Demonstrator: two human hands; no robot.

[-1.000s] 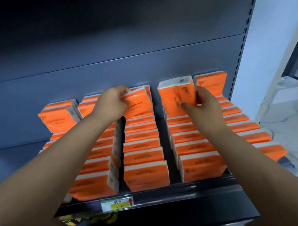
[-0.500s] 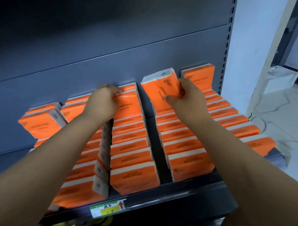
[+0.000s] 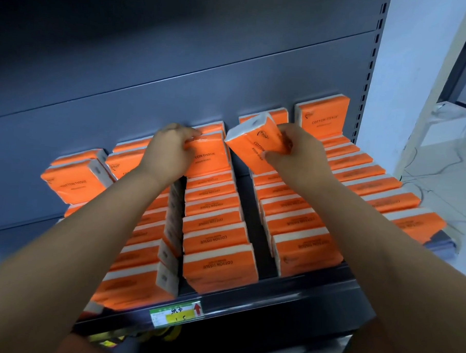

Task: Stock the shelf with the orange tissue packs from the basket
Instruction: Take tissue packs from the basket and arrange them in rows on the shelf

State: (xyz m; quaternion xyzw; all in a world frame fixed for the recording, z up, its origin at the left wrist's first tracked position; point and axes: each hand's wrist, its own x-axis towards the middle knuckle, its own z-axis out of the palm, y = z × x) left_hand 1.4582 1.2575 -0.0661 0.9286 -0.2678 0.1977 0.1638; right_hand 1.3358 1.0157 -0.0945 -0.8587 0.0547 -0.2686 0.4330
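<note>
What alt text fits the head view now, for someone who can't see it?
A person's right grip holds a tilted orange tissue pack above the back of one row, while the left grip holds a second pack at the back of the next row. Orange packs fill the dark shelf in rows; its front edge carries a price label.

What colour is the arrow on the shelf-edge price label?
Red arrow, at the right end of the price label; head view.

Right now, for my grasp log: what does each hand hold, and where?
Left hand: upright tissue pack, upper left corner. Right hand: tilted tissue pack, right end.
</note>
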